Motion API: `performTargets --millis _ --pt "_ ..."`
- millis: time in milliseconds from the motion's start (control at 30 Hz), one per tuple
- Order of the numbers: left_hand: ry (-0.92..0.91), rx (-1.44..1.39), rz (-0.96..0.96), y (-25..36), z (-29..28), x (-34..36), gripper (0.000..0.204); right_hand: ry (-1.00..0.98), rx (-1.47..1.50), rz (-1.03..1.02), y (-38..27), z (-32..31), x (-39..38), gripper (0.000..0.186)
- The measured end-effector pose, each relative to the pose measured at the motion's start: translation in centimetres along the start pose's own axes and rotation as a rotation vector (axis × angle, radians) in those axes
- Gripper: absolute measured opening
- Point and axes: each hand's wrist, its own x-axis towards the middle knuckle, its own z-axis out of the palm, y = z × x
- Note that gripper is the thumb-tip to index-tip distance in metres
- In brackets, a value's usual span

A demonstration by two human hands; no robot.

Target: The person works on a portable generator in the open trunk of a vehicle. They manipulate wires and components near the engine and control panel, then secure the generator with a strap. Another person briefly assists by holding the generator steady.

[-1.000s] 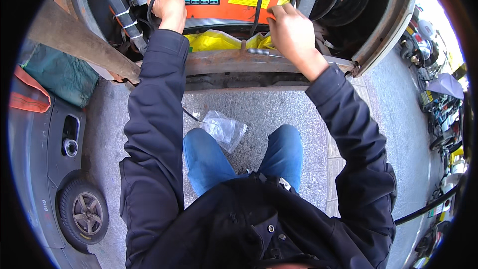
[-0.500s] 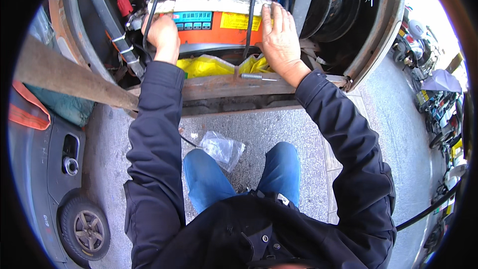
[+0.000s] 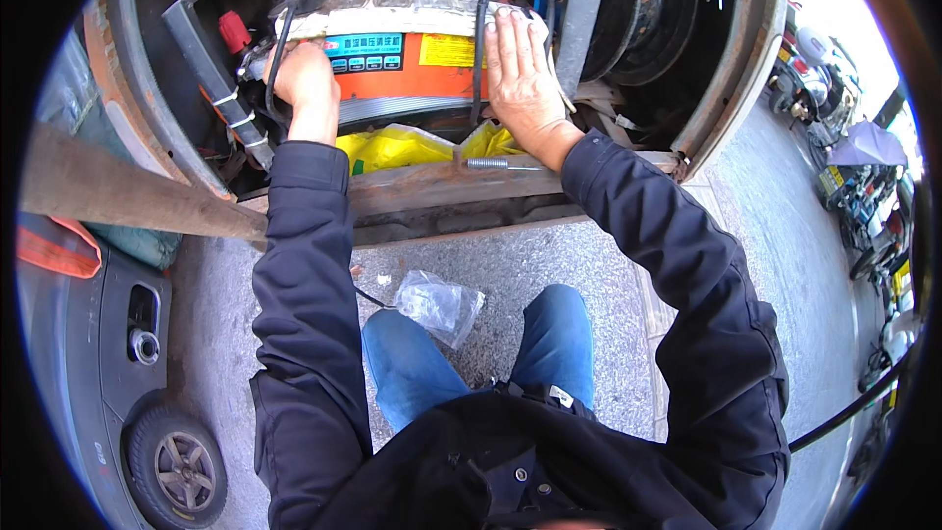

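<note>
Hands now lower on orange battery (image 3: 392, 74): left hand (image 3: 306, 79) clutching its end, right hand (image 3: 520, 74) open, flat against front — repositioning underway.

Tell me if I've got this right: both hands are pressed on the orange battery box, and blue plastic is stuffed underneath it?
Not quite. In the head view the plastic under the orange battery box is yellow, not blue. The rest holds: the left hand and right hand both rest on the box.
</note>
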Motion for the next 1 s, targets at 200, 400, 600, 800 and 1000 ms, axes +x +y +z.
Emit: performTargets --millis 200,400,600,800,1000 --pt "0.12 0.2 -0.123 3.2 2.3 -3.3 0.015 0.051 -0.018 -0.084 1.5 0.6 -0.4 0.062" --pt "0.072 0.26 -0.123 2.7 1.3 -2.0 0.012 0.115 0.02 -0.144 2.8 0.1 1.1 0.062" --pt "0.048 0.199 -0.214 2.5 0.5 -1.7 0.017 -0.014 -0.061 -0.226 3.2 -0.2 1.4 0.06" --pt "-0.002 0.303 -0.062 1.9 0.0 -3.7 0.018 0.02 -0.043 -0.219 3.1 0.7 1.7 0.062" --pt "0.096 1.103 0.036 2.9 0.6 -6.8 0.059 0.141 -0.101 -0.212 3.1 1.2 1.4 0.06"
